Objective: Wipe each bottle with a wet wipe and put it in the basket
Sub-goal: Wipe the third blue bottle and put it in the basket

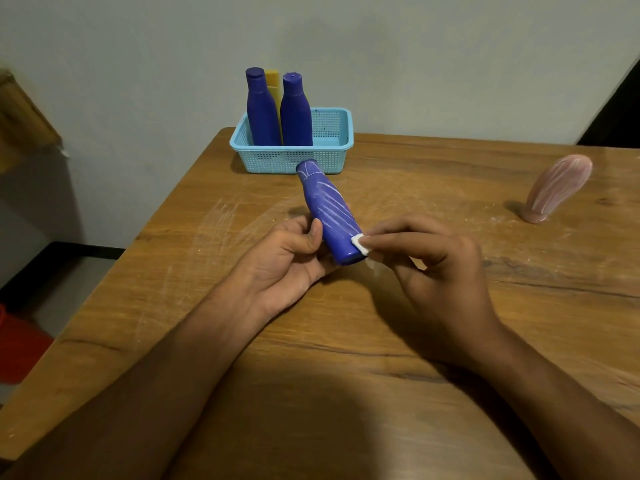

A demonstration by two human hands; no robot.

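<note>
Left hand (291, 258) grips the bottle (329, 213), right hand (426, 268) pinches a wipe (360, 244) — mostly hidden — yellow bottle (273, 83) barely peeks out of the basket (294, 157).

Two bare forearms enter from the bottom edge, one per side. No sleeves, cuffs, watch or bands anywhere back from the fingers to the frame edge. Bare left hand (294, 261): no rings, no glove; thumb nail short and plain, at the thumb tip. Bare right hand (440, 268): also no rings, no glove; knuckles and back of hand unmarked behind the fingers. White powdery dust on the heel of the left palm, well back from the fingertips.
</note>
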